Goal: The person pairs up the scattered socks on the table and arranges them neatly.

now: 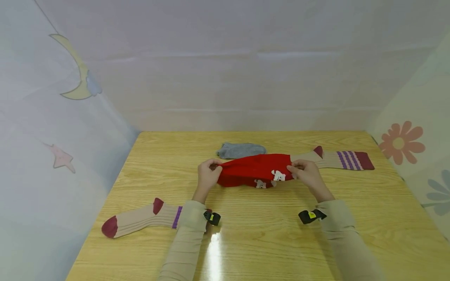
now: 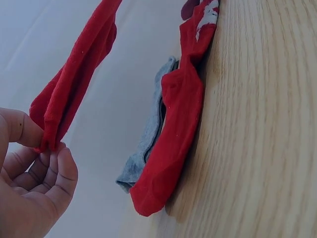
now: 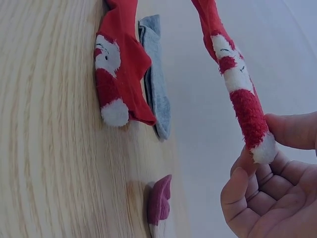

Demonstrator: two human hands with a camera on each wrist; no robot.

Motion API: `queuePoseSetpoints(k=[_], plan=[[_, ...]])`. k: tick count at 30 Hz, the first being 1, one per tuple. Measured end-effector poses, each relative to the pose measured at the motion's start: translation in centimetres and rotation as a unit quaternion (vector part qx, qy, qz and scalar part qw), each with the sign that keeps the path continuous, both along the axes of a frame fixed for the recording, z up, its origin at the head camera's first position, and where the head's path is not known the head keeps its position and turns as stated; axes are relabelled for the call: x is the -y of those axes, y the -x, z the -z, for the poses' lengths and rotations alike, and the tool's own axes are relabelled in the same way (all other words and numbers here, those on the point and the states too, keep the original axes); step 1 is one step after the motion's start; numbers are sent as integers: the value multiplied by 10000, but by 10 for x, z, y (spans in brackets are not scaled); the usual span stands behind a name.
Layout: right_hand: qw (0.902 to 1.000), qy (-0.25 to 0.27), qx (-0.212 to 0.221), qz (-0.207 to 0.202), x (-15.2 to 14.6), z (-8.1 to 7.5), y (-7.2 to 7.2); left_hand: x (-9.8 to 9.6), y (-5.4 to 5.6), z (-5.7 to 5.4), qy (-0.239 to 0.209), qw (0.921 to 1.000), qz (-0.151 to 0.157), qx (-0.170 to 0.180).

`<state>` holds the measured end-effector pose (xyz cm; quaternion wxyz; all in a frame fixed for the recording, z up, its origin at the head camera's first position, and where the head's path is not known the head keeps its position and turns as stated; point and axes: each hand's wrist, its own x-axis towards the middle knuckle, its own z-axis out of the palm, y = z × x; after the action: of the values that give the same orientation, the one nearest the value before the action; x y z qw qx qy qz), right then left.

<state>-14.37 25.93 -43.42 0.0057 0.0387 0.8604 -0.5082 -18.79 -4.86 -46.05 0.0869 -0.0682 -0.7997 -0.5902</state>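
A red sock (image 1: 258, 166) with a white animal face is stretched sideways above the table between both hands. My left hand (image 1: 208, 175) pinches its plain red end between thumb and fingers. At the other end, the right hand (image 1: 307, 175) pinches the sock by its fluffy white tip, clearest in the right wrist view. Beneath it, a second red sock (image 2: 173, 134) with a similar face lies on the table, mostly covered in the head view. Just behind that one is a grey sock (image 1: 242, 150).
A beige sock (image 1: 330, 160) with purple stripes and maroon parts lies at the back right of the wooden table (image 1: 267, 242). Another beige sock (image 1: 140, 221) lies at the front left, partly under the left sleeve (image 1: 186, 242). Cloth walls (image 1: 228, 89) enclose the table's back and sides.
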Motion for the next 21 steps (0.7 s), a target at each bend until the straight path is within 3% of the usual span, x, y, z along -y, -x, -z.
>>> queuePoseSetpoints(k=[14,21], plan=[[9991,345,85,-210,10,5,9,12,3,1,102,9996,-179,171],[9992,321,141,-209,17,7,12,18,3,2,103,9996,-259,69]])
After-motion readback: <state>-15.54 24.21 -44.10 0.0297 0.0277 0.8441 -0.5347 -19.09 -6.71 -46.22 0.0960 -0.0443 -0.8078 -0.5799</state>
